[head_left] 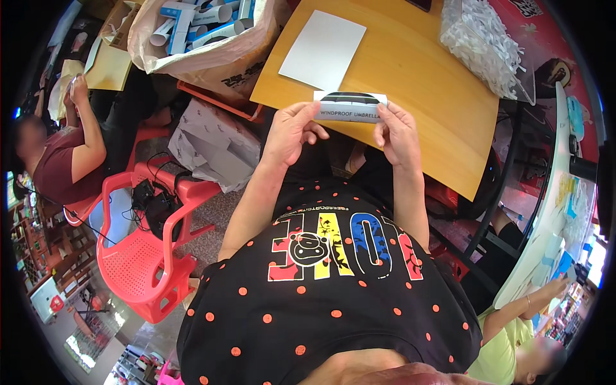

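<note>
We see the left hand [292,131] and the right hand [398,131] pinching the two ends of a small white printed paper strip with a dark band [350,106], holding it level above the near edge of the light wooden desk [410,70]. A blank white rectangular sheet [323,49] lies on the desk just beyond, and a clear plastic bag of white pieces [481,42] sits to the right.

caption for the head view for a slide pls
Both hands, left hand and right hand, hold a small printed card over a wooden table edge, near a grey sheet.
</note>
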### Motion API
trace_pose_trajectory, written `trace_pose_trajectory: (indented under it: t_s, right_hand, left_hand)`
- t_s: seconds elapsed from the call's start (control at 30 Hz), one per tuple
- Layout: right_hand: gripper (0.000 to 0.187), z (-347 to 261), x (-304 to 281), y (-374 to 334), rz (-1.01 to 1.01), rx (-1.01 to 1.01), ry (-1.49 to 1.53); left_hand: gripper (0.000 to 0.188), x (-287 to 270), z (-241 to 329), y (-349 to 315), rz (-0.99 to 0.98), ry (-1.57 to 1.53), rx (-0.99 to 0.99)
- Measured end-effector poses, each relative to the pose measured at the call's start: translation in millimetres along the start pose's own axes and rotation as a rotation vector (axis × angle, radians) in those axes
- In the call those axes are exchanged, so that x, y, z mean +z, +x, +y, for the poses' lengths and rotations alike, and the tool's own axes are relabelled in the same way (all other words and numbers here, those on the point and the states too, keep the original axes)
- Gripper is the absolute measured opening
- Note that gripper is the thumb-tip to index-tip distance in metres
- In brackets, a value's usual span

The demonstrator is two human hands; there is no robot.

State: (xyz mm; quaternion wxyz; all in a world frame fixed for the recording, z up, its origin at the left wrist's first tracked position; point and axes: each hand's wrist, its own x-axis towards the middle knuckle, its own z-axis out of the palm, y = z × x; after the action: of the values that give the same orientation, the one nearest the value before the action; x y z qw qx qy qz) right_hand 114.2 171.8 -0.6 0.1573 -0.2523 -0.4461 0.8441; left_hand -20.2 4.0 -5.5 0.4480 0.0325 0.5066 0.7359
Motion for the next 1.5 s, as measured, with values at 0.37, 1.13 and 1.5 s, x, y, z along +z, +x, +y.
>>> trace_pose_trajectory:
  t_s: [0.37, 1.13, 1.5]
  right_hand:
    - [0.029, -16.7, -9.8, -11.4, -0.095, -0.01, -0.2]
    - [0.078, -1.4, 25.4, 79.1, -0.193, -0.738, -1.63]
    - [0.023, -21.6, 23.2, 86.0, -0.219, -0.605, -1.629]
  left_hand:
    - [0.014, -14.6, 43.6, -5.8, -0.01, 0.216, 0.241]
    - [0.027, -46.5, 10.3, -28.4, 0.025, 0.175, 0.029]
    - [0.032, -49.9, 4.3, -17.9, -0.015, 0.013, -0.1]
